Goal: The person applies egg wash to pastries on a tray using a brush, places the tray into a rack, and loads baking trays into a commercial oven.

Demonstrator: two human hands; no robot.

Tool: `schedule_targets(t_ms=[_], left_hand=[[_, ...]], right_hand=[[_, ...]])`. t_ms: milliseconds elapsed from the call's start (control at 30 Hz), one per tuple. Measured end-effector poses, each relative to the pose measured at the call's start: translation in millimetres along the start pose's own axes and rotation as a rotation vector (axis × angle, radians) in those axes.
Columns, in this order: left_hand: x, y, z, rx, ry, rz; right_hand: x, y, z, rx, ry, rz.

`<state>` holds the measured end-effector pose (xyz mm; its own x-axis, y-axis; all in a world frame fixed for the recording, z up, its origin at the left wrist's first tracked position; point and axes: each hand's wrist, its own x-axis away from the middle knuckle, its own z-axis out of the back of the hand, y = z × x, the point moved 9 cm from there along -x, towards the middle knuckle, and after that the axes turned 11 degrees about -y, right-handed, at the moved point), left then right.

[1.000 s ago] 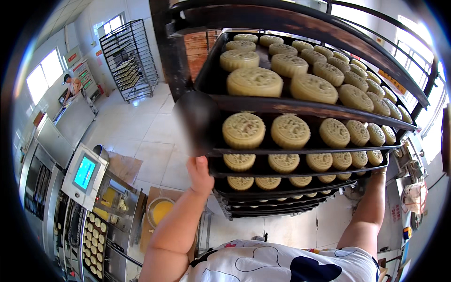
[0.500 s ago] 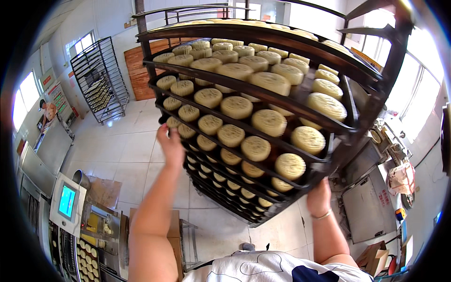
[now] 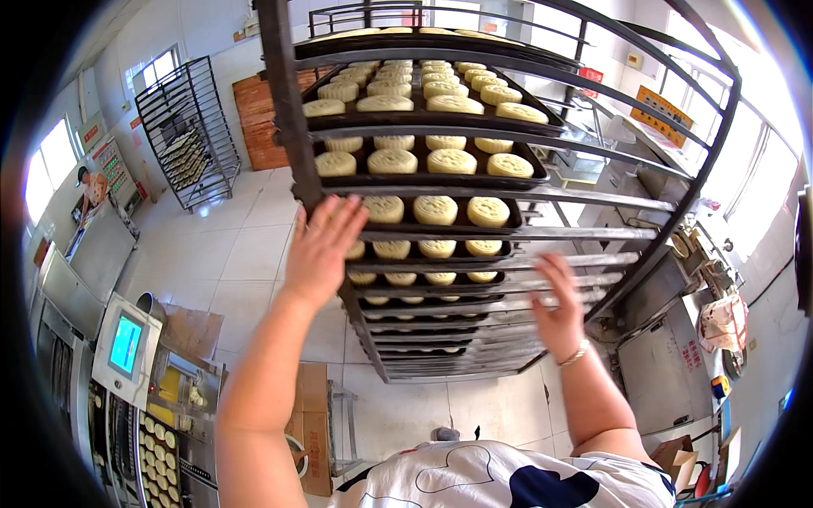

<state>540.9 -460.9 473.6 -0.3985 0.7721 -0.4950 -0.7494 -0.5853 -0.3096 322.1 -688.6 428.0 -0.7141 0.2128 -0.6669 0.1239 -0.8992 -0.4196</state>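
In front of me stands a tall dark metal rack (image 3: 292, 110) holding dark baking trays (image 3: 423, 179). Round, pale, patterned pastries like mooncakes (image 3: 451, 161) sit in rows on them. My left hand (image 3: 326, 245) lies against the rack's left post and the tray ends, fingers stretched out and fairly close together. Beside the rack's right-hand rails is my right hand (image 3: 559, 309), fingers apart and slightly blurred, with nothing in it. Whether it touches a rail I cannot tell. On this side the trays fill the left part of the rack, and bare rails show at the right.
Another rack (image 3: 186, 135) with some trays stands at the back left. A person (image 3: 93, 190) is at a counter on the far left. Near left is a machine with a screen (image 3: 125, 343) and a pastry tray (image 3: 158, 457). Cardboard (image 3: 313, 432) stands below; a metal cabinet (image 3: 665, 372) is at right.
The rack has turned, so its side now faces me. My left hand has moved from the tray edges up to the left post; my right hand has come off the near corner and opened.
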Motion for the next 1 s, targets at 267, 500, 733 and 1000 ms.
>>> schedule_targets(t_ms=[267, 500, 733, 1000], left_hand=[[78, 111, -57, 0.754, -0.15, -0.292], [163, 244, -65, 1.426, -0.391, -0.309], [220, 102, -86, 1.353, -0.019, 0.434], [242, -27, -115, 1.147, 0.203, 0.806]], right_hand=[[53, -39, 120, 0.972, 0.358, -0.141], [60, -158, 20, 0.644, 0.223, 0.51], [40, -141, 32, 0.27, 0.171, 0.31], [55, 64, 112, -0.267, 0.773, -0.344]])
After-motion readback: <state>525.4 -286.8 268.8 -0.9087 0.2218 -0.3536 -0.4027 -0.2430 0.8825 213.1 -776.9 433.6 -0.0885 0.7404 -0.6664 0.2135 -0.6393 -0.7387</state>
